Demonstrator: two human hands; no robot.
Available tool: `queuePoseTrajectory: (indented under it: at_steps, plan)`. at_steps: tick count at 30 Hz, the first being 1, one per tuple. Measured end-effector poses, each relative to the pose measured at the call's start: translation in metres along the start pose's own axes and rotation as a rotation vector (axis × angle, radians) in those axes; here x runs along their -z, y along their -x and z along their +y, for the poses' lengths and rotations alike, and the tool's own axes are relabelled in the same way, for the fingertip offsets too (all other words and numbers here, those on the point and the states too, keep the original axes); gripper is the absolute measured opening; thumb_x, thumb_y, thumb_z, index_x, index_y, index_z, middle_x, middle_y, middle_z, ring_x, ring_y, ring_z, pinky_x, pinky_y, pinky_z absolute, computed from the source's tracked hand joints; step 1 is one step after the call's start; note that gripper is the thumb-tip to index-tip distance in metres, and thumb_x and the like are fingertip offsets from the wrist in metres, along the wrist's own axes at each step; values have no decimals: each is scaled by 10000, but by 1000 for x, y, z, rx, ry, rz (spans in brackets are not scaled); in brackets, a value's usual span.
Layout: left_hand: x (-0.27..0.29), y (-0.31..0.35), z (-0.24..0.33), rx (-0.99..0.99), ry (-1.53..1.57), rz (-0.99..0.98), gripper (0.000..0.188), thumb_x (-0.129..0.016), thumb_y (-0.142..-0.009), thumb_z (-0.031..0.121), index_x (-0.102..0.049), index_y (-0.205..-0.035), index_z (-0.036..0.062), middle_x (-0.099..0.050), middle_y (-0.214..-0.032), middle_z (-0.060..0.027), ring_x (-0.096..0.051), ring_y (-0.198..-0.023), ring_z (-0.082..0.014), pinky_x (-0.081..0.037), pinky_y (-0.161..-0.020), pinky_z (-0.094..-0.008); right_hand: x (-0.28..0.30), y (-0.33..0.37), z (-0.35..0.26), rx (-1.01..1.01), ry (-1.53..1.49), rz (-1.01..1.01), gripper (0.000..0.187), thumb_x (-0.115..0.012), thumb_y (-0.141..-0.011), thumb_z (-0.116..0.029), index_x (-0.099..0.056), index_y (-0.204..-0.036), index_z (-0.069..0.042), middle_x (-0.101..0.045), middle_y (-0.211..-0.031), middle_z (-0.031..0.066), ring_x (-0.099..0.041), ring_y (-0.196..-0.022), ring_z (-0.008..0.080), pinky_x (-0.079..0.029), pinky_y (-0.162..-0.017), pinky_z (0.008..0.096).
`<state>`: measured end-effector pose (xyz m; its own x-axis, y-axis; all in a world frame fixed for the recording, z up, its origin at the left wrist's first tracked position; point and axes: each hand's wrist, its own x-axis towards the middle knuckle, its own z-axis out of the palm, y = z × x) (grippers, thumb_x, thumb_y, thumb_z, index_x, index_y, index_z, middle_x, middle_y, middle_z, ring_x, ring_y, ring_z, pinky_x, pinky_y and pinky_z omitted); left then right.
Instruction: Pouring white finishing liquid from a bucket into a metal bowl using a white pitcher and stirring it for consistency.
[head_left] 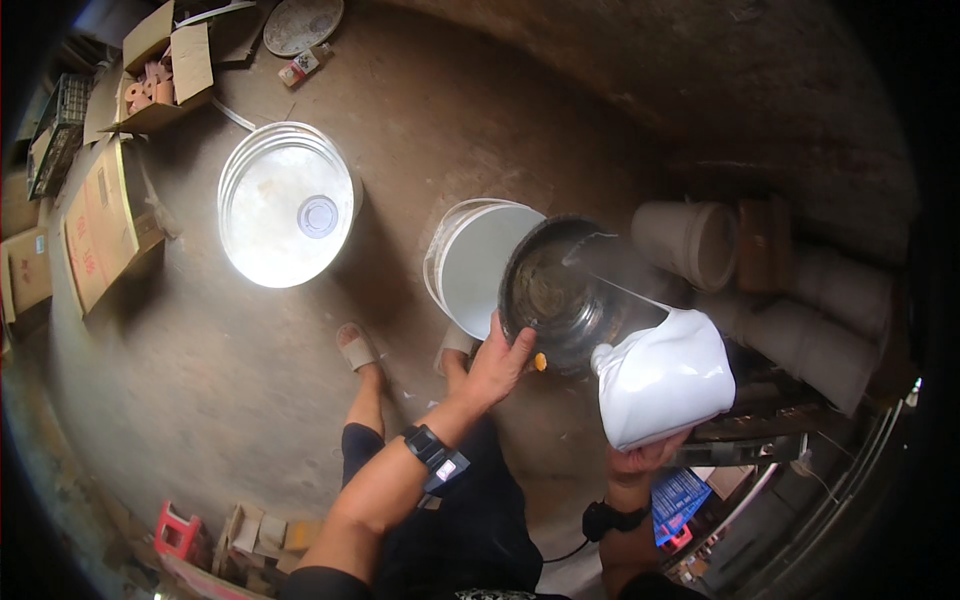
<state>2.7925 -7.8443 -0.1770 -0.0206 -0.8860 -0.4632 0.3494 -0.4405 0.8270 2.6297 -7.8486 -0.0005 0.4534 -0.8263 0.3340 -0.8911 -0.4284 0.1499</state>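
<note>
My left hand (503,362) is closed on the near left rim of a round black basin (570,345), tilted and shiny inside. A small orange bit (540,361) shows by the thumb. To the right, my right hand (645,456) supports from below a bulky, glossy white thing (665,380) with a smooth, wet-looking surface; whether it is a pot or a bag I cannot tell. From its top a thin white strand (635,294) stretches toward the basin. Just behind the basin stands a white bucket (432,268) with pale, smooth contents, partly covered by the basin.
A large white bucket (228,225) with a round disc inside its outline stands at left. Cardboard boxes (100,225) line the far left, one holding pinkish pieces (150,88). Stacked pale buckets (685,240) lie along the right wall. A red stool (177,533) is at lower left.
</note>
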Motion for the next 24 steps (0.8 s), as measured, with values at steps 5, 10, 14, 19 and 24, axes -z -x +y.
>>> queuePoseTrajectory:
  at_steps: [5,10,14,19,24]
  plan:
    - [1,5,7,23,13,-24,769,-411,-912,600,-231,-1382,18,-481,-1280,-207,-481,-1192,-304,-358,-997,-367,-9,-3,6,-226,-199,116,360,-605,-876,-309,-630,-1138,-64,-602,-1189,162,-535,-1095,399,-386,-950,517]
    - [5,6,6,-11,32,-10,754,-406,-915,598,-246,-1372,20,-504,-1247,-203,-504,-1159,-296,-369,-985,-360,-15,-34,9,-250,-341,192,359,-603,-877,-303,-626,-1143,-61,-599,-1192,161,-535,-1096,394,-388,-951,513]
    - [8,10,11,34,36,-26,732,-396,-926,586,-254,-1371,23,-523,-1223,-198,-524,-1124,-291,-375,-976,-357,-15,-45,11,-264,-383,228,358,-601,-879,-297,-623,-1146,-59,-596,-1194,161,-534,-1096,390,-389,-951,510]
    - [12,10,6,42,79,-12,670,-390,-957,520,-250,-1385,24,-524,-1235,-197,-535,-1111,-289,-380,-968,-358,-13,-54,10,-264,-403,254,357,-599,-881,-290,-620,-1150,-57,-593,-1197,160,-534,-1097,385,-390,-952,507]
    - [16,11,5,18,9,15,665,-385,-962,511,-248,-1388,19,-520,-1250,-203,-516,-1154,-302,-366,-983,-355,-13,-56,11,-269,-406,277,356,-597,-882,-284,-616,-1154,-54,-590,-1200,159,-534,-1098,380,-391,-952,504]
